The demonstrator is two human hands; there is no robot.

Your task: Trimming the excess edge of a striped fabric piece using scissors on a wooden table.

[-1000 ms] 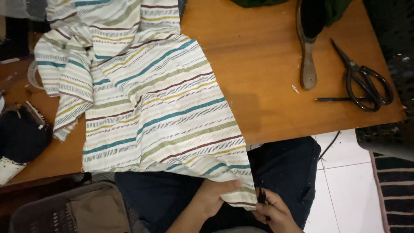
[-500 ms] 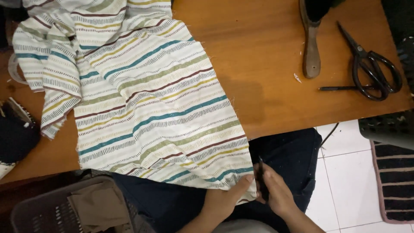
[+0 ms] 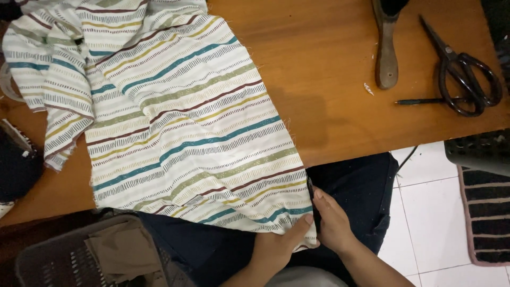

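Cloth: one striped fabric (image 3: 175, 122), white with teal, olive, maroon and yellow bands, spreads from the far left of the wooden table (image 3: 329, 90) down over its near edge onto the person's lap.
Left hand (image 3: 276, 247): one, under and at the near right corner of the fabric, thumb lying on top of the cloth and the other fingers hidden beneath it, pinching that corner.
Right hand (image 3: 332, 223): one, just beside the left hand, fingers together and curled against the fabric's right edge, where a thin dark object runs; what it is, I cannot tell.
Scissors: one black pair (image 3: 462, 72), lying far right on the table, blades closed.
Pen: one dark pen (image 3: 419, 101), touching the scissors' handles.
Wooden handle: one (image 3: 386, 56), upright in the view, left of the scissors.
Basket: one grey basket (image 3: 53, 263) on the floor, near left, holding brown cloth (image 3: 125, 252).
Rug: one striped rug (image 3: 486, 212) at the right.
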